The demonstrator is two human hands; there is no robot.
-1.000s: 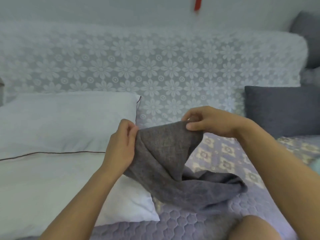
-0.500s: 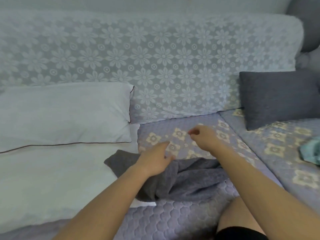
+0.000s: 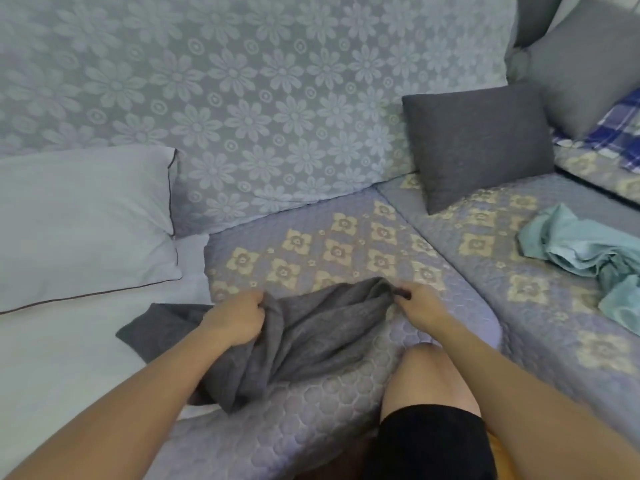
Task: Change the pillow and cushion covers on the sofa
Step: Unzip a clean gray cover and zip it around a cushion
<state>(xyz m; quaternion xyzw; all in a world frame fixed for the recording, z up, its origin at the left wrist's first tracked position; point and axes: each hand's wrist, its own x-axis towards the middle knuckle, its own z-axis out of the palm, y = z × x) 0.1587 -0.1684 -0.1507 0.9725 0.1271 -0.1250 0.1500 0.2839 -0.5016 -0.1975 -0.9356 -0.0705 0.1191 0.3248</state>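
A dark grey cushion cover [image 3: 311, 337] lies crumpled on the quilted sofa seat [image 3: 346, 244], partly over a bare white pillow [image 3: 69, 358]. My left hand [image 3: 235, 320] grips a bunch of the cover at its left. My right hand [image 3: 420, 304] pinches the cover's far right edge. A second white pillow [image 3: 83, 216] with dark piping leans on the lace-covered backrest [image 3: 242, 81] at the left. A dark grey cushion [image 3: 478, 140] stands against the backrest to the right.
A crumpled teal cloth [image 3: 585, 251] lies on the right seat. Another grey cushion [image 3: 585, 60] and a blue checked cloth [image 3: 620, 126] sit at the far right corner. My bare knee [image 3: 433, 375] in black shorts rests at the seat's front edge.
A second ago both hands held the cover up in the air. Then they let it drop onto the seat. Now both hands have taken hold of it again, down on the sofa.
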